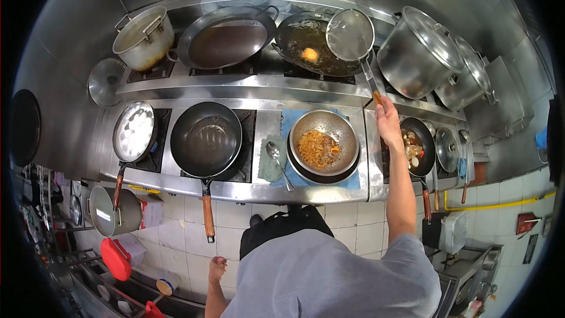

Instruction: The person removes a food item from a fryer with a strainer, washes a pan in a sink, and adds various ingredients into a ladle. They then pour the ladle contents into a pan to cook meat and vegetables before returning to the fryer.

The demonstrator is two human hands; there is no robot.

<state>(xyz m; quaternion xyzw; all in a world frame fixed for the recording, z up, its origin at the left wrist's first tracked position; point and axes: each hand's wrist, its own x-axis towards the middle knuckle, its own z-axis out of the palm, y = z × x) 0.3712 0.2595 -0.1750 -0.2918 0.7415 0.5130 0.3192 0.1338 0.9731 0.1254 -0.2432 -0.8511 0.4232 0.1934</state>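
Observation:
My right hand [386, 119] is closed round the wooden handle of a round mesh strainer [350, 34]. The strainer's basket is held over the right side of a wok of oil [321, 66], where an orange-yellow piece of food [309, 55] floats among bubbles. My left hand [218, 268] hangs low beside my body, its fingers curled, with nothing visible in them. In front of me, a metal bowl [325, 119] with browned, chopped food stands in a dark pan on a blue cloth [288, 119]. A spoon [276, 156] lies to its left on a green cloth [265, 168].
A black frying pan [206, 135] and a pan of white pieces [134, 132] occupy the front left burners. Behind stand a wide dark pan of liquid [226, 38], a pot [141, 35] and large lidded stockpots [415, 53]. Right of my forearm sits a pan with food [421, 147].

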